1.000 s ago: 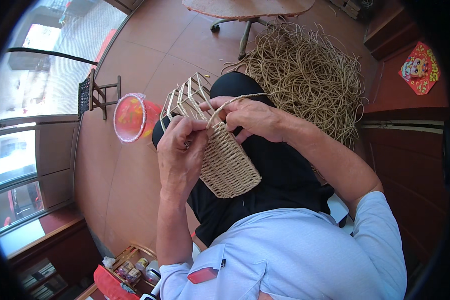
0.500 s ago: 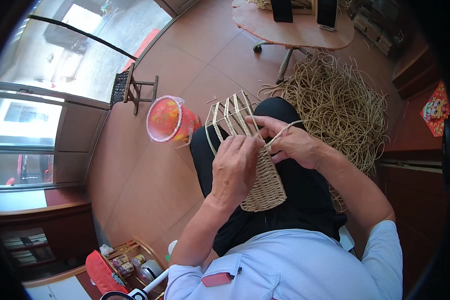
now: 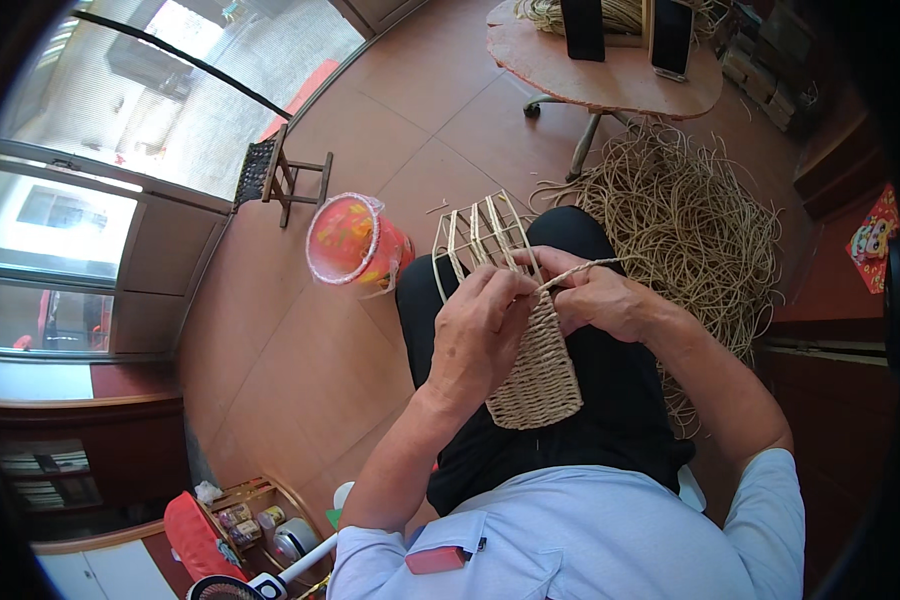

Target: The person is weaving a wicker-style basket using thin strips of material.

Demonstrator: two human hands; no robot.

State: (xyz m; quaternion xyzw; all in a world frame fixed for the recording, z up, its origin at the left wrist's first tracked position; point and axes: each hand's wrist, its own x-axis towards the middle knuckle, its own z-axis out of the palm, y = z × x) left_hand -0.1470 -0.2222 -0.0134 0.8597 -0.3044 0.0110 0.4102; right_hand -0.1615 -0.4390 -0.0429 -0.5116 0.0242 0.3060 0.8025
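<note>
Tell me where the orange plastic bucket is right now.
In the head view the orange plastic bucket stands on the tiled floor, left of the half-woven straw basket and beside the person's left knee.

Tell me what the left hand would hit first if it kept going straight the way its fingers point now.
The left hand lies on the half-woven basket, fingers pointing up toward its bare upright ribs. Those ribs would likely come first; beyond them, the red bucket stands off to one side, though depth is unclear.

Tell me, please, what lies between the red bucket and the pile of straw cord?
In the head view, the half-woven basket on the person's lap, gripped by both hands, lies between the bucket and the cord pile.
</note>
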